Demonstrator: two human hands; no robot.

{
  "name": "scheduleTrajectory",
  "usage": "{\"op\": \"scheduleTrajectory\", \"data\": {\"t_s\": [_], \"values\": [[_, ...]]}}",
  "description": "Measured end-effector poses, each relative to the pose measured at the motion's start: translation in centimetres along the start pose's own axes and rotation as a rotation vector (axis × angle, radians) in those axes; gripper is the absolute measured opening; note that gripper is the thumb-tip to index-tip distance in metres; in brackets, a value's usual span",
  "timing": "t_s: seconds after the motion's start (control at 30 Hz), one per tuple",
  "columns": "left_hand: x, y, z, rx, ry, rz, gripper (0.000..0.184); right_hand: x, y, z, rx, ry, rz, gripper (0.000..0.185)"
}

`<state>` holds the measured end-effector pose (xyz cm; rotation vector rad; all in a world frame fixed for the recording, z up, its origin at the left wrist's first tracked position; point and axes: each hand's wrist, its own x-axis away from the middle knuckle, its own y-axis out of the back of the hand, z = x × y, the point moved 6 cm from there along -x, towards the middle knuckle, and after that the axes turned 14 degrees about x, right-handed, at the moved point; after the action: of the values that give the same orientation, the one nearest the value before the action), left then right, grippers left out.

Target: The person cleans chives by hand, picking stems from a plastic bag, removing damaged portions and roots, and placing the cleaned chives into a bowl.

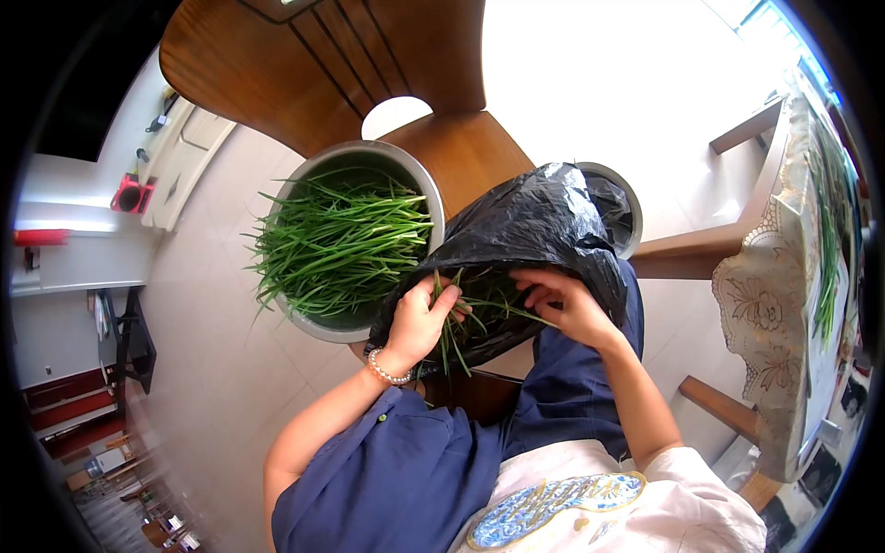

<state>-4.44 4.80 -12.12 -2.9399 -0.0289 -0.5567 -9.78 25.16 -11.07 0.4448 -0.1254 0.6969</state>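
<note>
A black plastic bag (530,226) lies with its mouth open across my lap, with loose green chives (493,304) inside. My left hand (426,318), a beaded bracelet at its wrist, is closed on a few chives that hang down below the fingers. Over the right side of the bag's mouth, my right hand (572,306) has its fingers curled in, and a thin chive stalk runs to them. To the left of the bag, a metal basin (435,198) is heaped with chives (346,244), their leaf tips spilling over its left rim.
Under the basin stands a wooden chair (461,147). Behind the bag is a second round container (631,198) with dark plastic in it. A table with a lace-edged cloth (761,295) is at the right, with more green stalks (825,258) on top. Pale tiles (230,267) cover the floor.
</note>
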Motion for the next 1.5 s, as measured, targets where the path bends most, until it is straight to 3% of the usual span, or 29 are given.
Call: {"op": "scheduleTrajectory", "data": {"t_s": [0.07,0.17,0.23,0.37,0.47,0.5,0.53,0.57,0.63,0.67,0.77,0.9,1.07,1.1,1.13,1.17,1.23,1.3,1.37,1.43,1.5], "values": [[-0.1,0.1,0.2,0.023,-0.012,0.002,0.019,0.6,-0.5,0.4,-0.1,-0.033,0.181,0.052],[-0.3,0.0,0.4,0.088,-0.013,0.003,0.019,1.0,-0.5,1.0,-0.026,0.08,0.239,0.053],[-0.4,-0.1,0.5,0.126,0.0,0.004,0.019,0.9,-0.5,1.2,-0.018,0.083,0.233,0.045],[-0.3,0.0,0.9,0.223,0.059,0.021,0.021,0.9,-1.2,1.5,0.054,0.325,0.268,0.026],[-0.2,-0.2,0.9,0.299,0.113,0.02,0.02,0.3,-1.9,0.4,-0.011,0.194,0.228,0.013],[-0.2,-0.2,0.9,0.311,0.13,0.013,0.02,-0.4,-1.6,-1.4,-0.105,-0.032,0.078,0.01],[-0.2,-0.3,0.8,0.309,0.127,0.016,0.02,-0.5,-1.3,-3.0,-0.199,-0.256,-0.073,0.011],[-0.2,-0.3,0.8,0.293,0.118,0.027,0.02,-0.9,-1.5,-3.1,-0.198,-0.254,-0.078,0.011],[-0.2,-0.5,0.7,0.276,0.105,0.044,0.02,-1.3,-0.8,-4.3,-0.054,-0.445,-0.202,0.026],[-0.1,-0.5,0.7,0.268,0.104,0.037,0.02,-1.6,-0.6,-4.7,0.043,-0.403,-0.237,0.036],[-0.1,-0.4,0.8,0.254,0.092,0.028,0.019,-1.4,-0.5,-3.4,0.246,-0.252,-0.285,0.036],[0.2,-0.1,0.7,0.254,0.093,-0.012,0.019,0.9,0.7,-0.7,0.218,-0.298,-0.308,0.037],[0.7,-1.0,0.0,0.168,0.082,0.028,0.02,1.7,0.5,1.1,0.511,-0.038,-0.187,0.032],[0.8,-0.9,-0.5,-0.11,-0.002,0.036,0.019,1.9,0.7,1.8,0.512,-0.026,-0.197,0.032],[0.9,-0.9,-1.2,-0.389,-0.09,0.036,0.019,2.4,1.8,3.9,0.532,0.111,-0.406,0.029],[1.3,-1.0,-2.2,-0.396,-0.101,0.027,0.019,3.2,2.7,5.9,0.543,0.248,-0.611,0.027],[2.4,-2.1,-5.4,-0.739,-0.248,0.108,0.018,2.7,3.3,6.7,0.466,0.292,-0.592,0.02],[3.1,-2.9,-8.4,-0.592,-0.272,0.152,0.019,0.7,1.9,5.1,0.98,0.302,-0.369,0.016],[3.6,-3.9,-10.9,-0.526,-0.078,0.256,0.019,1.2,2.6,7.0,0.921,0.336,-0.439,0.014],[3.4,-4.0,-11.3,-0.463,-0.039,0.306,0.019,1.9,2.6,8.5,0.698,0.382,-0.554,0.014],[3.3,-4.2,-11.0,-0.409,0.003,0.366,0.018,1.3,1.2,7.4,0.702,0.373,-0.508,0.019]]}}
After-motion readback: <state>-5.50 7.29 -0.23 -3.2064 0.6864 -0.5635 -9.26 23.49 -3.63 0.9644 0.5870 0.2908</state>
